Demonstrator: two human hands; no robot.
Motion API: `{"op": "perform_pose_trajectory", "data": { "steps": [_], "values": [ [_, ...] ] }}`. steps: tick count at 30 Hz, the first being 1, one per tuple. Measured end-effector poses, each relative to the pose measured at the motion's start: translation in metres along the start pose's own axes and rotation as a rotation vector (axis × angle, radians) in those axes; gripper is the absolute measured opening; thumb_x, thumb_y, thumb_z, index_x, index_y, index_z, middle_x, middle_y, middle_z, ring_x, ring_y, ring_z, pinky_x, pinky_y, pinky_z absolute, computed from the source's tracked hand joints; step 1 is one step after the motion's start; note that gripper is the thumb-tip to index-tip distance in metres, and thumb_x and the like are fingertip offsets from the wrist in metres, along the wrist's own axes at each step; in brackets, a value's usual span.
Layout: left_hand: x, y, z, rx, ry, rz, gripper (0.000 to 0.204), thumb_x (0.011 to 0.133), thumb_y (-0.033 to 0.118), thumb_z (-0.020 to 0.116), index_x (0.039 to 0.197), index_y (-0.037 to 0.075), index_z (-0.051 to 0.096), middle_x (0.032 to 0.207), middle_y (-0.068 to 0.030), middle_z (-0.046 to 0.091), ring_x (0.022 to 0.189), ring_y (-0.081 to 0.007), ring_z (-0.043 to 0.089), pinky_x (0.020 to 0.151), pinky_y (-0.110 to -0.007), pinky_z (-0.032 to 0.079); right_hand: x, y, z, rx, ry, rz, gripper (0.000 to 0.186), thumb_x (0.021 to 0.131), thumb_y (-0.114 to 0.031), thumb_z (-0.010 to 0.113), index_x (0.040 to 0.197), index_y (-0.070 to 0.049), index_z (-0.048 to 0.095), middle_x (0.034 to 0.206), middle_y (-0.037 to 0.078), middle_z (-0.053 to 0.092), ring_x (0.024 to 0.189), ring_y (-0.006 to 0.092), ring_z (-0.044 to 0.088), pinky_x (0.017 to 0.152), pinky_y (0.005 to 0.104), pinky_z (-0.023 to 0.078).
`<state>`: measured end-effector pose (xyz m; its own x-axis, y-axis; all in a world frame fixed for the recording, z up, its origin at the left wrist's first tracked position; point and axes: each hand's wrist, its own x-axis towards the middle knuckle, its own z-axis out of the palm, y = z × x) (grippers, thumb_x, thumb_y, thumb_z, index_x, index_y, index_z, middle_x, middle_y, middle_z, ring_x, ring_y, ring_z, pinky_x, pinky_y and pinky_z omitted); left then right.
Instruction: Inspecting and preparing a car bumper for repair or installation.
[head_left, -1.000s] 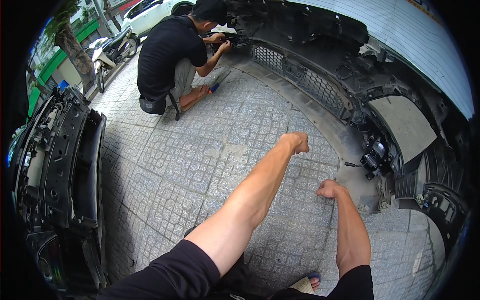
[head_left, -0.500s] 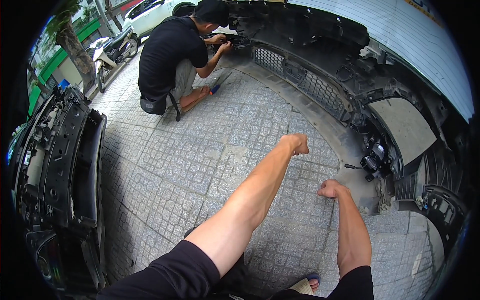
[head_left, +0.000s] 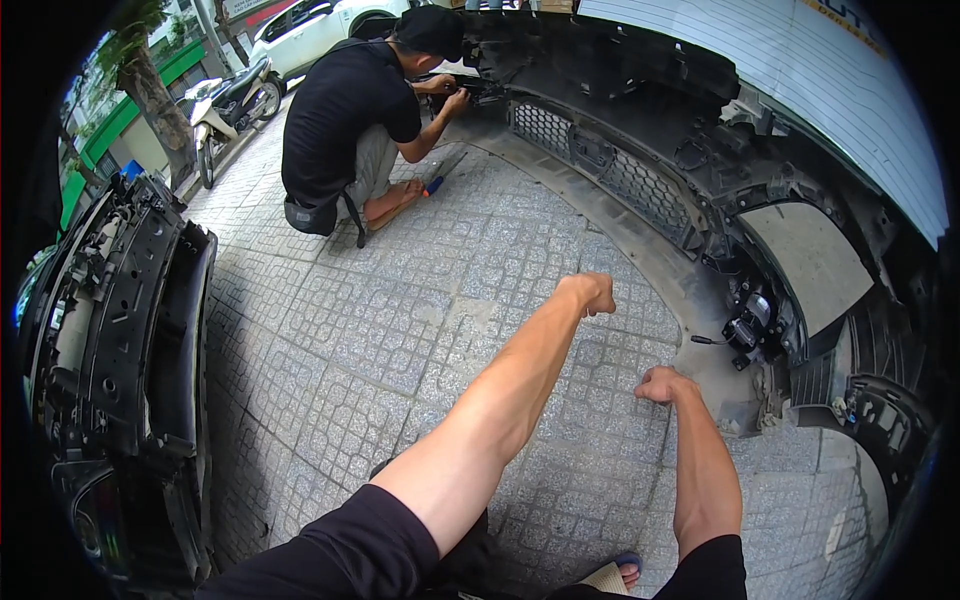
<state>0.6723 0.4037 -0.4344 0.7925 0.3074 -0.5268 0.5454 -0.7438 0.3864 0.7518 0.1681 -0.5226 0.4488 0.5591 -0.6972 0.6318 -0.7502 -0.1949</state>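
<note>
Both my arms stretch forward over the grey paving. My left hand (head_left: 590, 295) is closed into a fist, knuckles forward, and nothing shows in it. Lower and further right, my right hand (head_left: 662, 384) is also closed, with no object visible in it. Both hang in the air, apart from each other. Nearest to them, on the right, lies a large black car bumper (head_left: 690, 290) with its inner side toward me. It has honeycomb grille mesh (head_left: 650, 190) and a fog lamp unit (head_left: 748, 318) with a short loose cable beside my right hand.
A co-worker (head_left: 345, 130) in black squats at the bumper's far end, both hands on a part there. A screwdriver with a blue handle (head_left: 433, 186) lies by their foot. At left stands a car's stripped front end (head_left: 120, 350). Behind are a parked motorbike (head_left: 225, 105) and white car (head_left: 310, 35).
The view has shifted very slightly, so the co-worker and bumper sit a little lower in it. My two fists keep almost the same position.
</note>
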Motion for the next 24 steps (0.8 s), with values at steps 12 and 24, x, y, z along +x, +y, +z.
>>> {"op": "perform_pose_trajectory", "data": {
  "steps": [12,24],
  "values": [
    [-0.002,0.004,0.001,-0.002,0.009,0.021,0.032,0.084,0.029,0.062,0.097,0.002,0.073,0.094,-0.0098,0.074,0.082,-0.024,0.071,0.077,-0.038,0.056,0.002,0.005,0.0,-0.017,0.0,-0.004,0.059,0.076,-0.043,0.067,0.123,-0.006,0.066,0.125,0.016,0.064,0.116,0.0298,0.061,0.101,0.0372,0.047],
    [0.0,0.007,0.003,0.004,-0.028,-0.009,0.034,0.086,0.032,0.061,0.099,0.003,0.073,0.096,-0.0091,0.074,0.086,-0.0217,0.071,0.078,-0.037,0.056,0.008,0.005,0.008,0.277,-0.171,0.115,0.047,0.084,-0.031,0.063,0.122,-0.004,0.064,0.117,0.015,0.065,0.098,0.0283,0.065,0.072,0.0477,0.059]
  ]
}}
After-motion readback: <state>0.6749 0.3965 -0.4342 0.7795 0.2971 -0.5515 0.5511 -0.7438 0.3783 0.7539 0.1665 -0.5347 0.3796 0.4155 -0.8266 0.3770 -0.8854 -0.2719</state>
